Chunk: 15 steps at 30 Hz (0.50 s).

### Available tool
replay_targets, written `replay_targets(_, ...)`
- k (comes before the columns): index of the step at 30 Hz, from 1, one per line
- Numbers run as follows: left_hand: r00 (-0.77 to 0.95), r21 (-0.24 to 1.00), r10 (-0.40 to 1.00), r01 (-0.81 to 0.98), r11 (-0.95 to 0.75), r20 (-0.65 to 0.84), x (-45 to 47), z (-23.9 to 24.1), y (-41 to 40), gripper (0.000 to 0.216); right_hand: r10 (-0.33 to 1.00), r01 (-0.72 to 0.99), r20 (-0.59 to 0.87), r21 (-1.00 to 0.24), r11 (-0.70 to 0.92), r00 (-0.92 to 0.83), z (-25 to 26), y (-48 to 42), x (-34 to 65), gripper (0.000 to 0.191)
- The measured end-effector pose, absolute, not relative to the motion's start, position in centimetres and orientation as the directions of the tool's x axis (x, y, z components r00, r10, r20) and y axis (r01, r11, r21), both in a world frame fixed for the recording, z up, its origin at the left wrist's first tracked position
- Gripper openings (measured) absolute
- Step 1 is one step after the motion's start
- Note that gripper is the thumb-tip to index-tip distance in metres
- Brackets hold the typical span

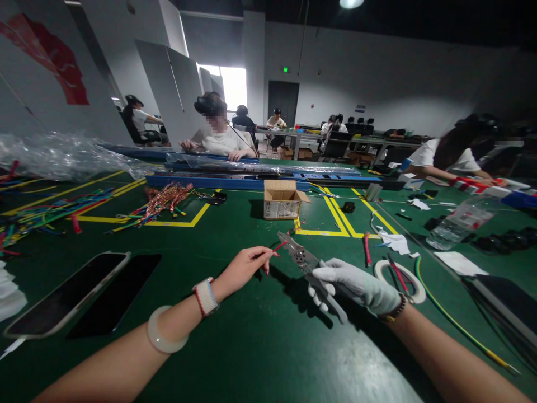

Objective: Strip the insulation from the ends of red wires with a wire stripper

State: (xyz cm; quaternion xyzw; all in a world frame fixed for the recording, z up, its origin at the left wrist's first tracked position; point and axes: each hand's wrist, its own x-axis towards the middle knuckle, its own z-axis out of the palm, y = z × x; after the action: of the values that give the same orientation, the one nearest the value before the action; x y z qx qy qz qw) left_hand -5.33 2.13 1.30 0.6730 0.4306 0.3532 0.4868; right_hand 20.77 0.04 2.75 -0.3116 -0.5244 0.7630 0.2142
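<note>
Between the fingertips of my bare left hand (257,258) is a short red wire (279,245). Its far end reaches the jaws of the grey wire strippers (302,256); whether the jaws bite on it I cannot tell. My right hand (346,282), in a pale glove, is wrapped round the handles of the strippers, which point up and to the left. A small open cardboard box (282,209) stands just beyond the tool. Under both hands lies the green table mat (235,341).
Two phones (75,288) lie at left, near bundled wires (54,212) and stripped copper ends (168,198). At right are a tape roll (382,274), a green-yellow cable (448,322) and a plastic bottle (457,224). Blue rails (235,182) cross the back; co-workers sit beyond.
</note>
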Motion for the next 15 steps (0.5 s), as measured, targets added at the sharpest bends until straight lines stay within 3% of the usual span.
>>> replay_targets(8,0.328,0.947,0.942,0.273,-0.171,0.075,-5.36,1.21,1.88,0.028,0.683,-0.008,-0.254,-0.935,-0.356,-0.685,2.43,0.26,20.57,0.035)
replay_targets(15,0.269,0.981,0.96,0.153,-0.121,0.076,-5.24,1.06,2.01,0.027,0.629,-0.064,-0.239,-0.906,-0.419,-0.74,3.01,0.06,20.8,0.032)
